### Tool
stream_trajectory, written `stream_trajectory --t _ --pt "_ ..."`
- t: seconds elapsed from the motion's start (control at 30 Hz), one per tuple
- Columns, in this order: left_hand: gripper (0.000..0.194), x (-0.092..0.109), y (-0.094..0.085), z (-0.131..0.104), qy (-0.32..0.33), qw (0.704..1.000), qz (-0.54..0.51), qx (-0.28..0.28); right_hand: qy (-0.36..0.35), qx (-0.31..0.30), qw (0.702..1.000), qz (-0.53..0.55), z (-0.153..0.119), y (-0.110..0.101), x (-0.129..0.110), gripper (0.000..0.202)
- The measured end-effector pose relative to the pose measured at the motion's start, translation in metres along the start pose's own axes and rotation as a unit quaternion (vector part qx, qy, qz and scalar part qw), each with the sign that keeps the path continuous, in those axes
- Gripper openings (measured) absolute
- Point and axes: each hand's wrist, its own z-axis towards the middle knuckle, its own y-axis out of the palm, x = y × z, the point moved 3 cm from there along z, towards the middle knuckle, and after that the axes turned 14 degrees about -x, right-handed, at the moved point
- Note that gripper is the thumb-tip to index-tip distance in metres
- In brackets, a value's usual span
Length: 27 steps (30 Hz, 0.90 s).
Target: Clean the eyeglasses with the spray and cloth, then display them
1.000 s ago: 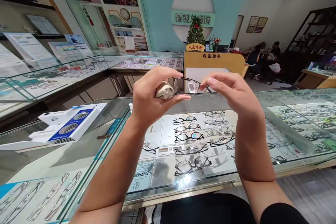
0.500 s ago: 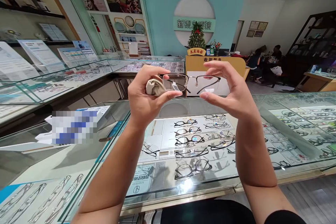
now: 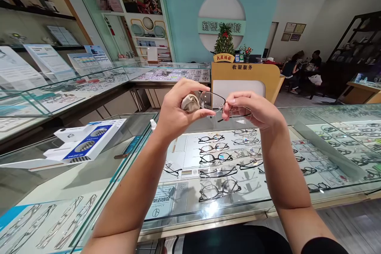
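A pair of thin dark-rimmed eyeglasses [image 3: 212,99] is held up in front of me, above the glass display case. My left hand [image 3: 186,105] grips one lens side between thumb and fingertips, with a beige cloth [image 3: 190,103] tucked in its palm. Near the bridge, my right hand [image 3: 251,109] has its fingers pinched on the frame and partly hides the other lens. A dark temple arm shows below the right fingers.
Below my hands, the glass case [image 3: 190,216] holds rows of eyeglasses [image 3: 216,158]. A blue-and-white box [image 3: 89,143] stands at left, with a white bottle tip [image 3: 153,124] near my left forearm. Two people sit at the back right.
The glasses have turned and dropped slightly. My right hand has moved from the outer edge inward to the bridge area, its fingers closing. My left hand has shifted right with the cloth.
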Motion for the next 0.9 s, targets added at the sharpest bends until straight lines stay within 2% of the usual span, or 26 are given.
stream_trajectory --t 0.13,0.23,0.3,0.43,0.57,0.63,0.7,0.8,0.9 --pt "0.068 -0.018 0.003 -0.005 -0.027 0.998 -0.039 0.04 -0.007 0.046 0.998 0.036 0.007 -0.003 0.006 0.023" --pt "0.054 -0.033 0.005 -0.01 -0.053 0.988 -0.102 0.108 -0.027 0.089 0.995 0.023 0.007 -0.004 0.006 0.023" --pt "0.043 -0.039 0.005 -0.012 -0.106 0.975 -0.132 0.142 -0.037 0.108 0.993 -0.008 0.007 -0.002 0.005 0.023" --pt "0.035 -0.04 0.006 -0.013 -0.246 0.939 -0.191 0.149 -0.055 0.144 0.982 -0.11 0.011 0.006 0.007 0.024" --pt "0.034 -0.038 0.007 -0.011 -0.286 0.922 -0.215 0.148 -0.049 0.157 0.958 -0.233 0.021 0.019 0.016 0.024" --pt "0.031 -0.039 0.009 -0.011 -0.294 0.92 -0.219 0.142 -0.05 0.175 0.932 -0.313 0.025 0.026 0.018 0.02" --pt "0.029 -0.039 0.013 -0.011 -0.306 0.91 -0.247 0.133 -0.031 0.198 0.892 -0.406 0.028 0.034 0.02 0.017" --pt "0.028 -0.041 0.019 -0.011 -0.338 0.876 -0.321 0.123 0.03 0.205 0.83 -0.518 0.032 0.042 0.023 0.018" --pt "0.028 -0.042 0.024 -0.01 -0.351 0.847 -0.38 0.125 0.078 0.189 0.782 -0.589 0.037 0.048 0.027 0.022"
